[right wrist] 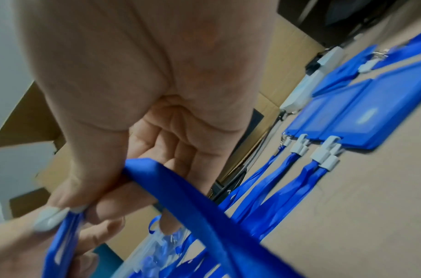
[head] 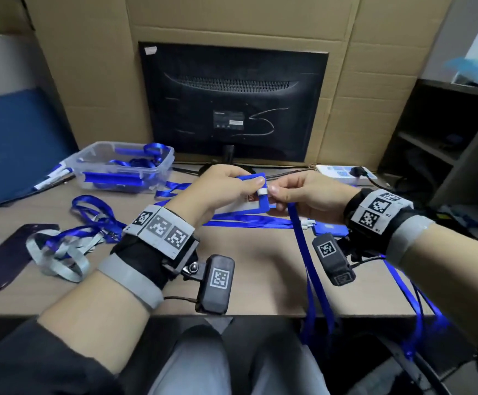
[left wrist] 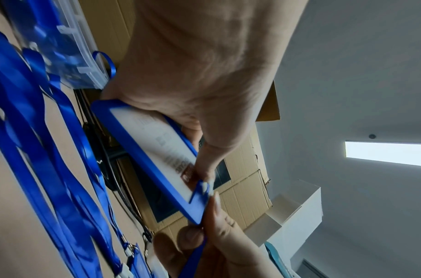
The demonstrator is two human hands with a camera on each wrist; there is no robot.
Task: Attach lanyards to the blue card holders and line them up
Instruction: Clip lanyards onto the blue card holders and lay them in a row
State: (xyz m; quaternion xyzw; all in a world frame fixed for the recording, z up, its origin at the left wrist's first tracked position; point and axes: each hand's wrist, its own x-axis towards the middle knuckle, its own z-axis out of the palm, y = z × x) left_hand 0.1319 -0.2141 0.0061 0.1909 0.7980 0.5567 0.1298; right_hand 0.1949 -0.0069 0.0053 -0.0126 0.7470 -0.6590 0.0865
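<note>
**Card holder pinched between both hands above the desk**

Lanyard (head: pixel 312 280), a blue ribbon, hangs from the right hand (head: pixel 309 192) down past the front edge of the desk (head: pixel 260 266). That hand's thumb and forefinger pinch the white clip (head: pixel 263 191) at the ribbon's end, right against the slot of the blue card holder (left wrist: pixel 142 150). The left hand (head: pixel 226 189) grips this card holder with curled fingers and thumb, holding it in the air over the middle of the desk. Just right of the hands, finished card holders (right wrist: pixel 361 112) lie side by side, lanyards clipped on. To the left lies a tangle of blue and grey lanyards (head: pixel 69 249). Farther back stand a clear plastic box (head: pixel 123 166) of blue pieces and 1 black monitor (head: pixel 232 101).
</note>
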